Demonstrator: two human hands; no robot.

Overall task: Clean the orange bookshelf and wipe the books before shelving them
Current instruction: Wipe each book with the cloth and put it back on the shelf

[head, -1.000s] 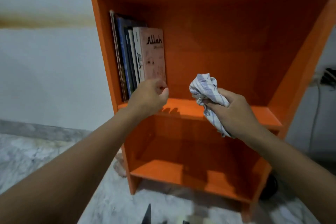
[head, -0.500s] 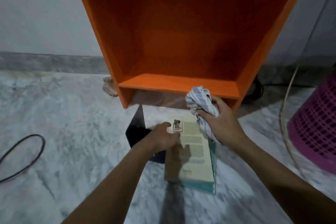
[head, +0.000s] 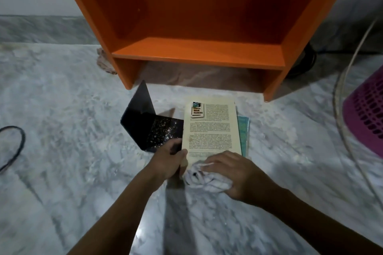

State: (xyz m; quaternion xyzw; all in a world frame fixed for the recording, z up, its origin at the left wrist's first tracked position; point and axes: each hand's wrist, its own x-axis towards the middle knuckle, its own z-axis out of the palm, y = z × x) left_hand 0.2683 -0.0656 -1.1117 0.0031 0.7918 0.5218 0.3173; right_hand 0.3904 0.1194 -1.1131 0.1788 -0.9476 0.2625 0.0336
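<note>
A cream book lies back cover up on the marble floor, on top of a teal book. My left hand grips the cream book's near left edge. My right hand presses a crumpled white striped cloth on the book's near end. The orange bookshelf stands just beyond, its lowest shelf bare.
A black metal bookend stands left of the books. A purple plastic basket sits at the right, with a pale cable beside it. A black cable loop lies at the far left. A rag lies behind the shelf's left foot.
My view dropped from the shelved books to the floor. My left hand slid down the cream book's left edge toward me. My right hand lowered the cloth onto the book's near end.
</note>
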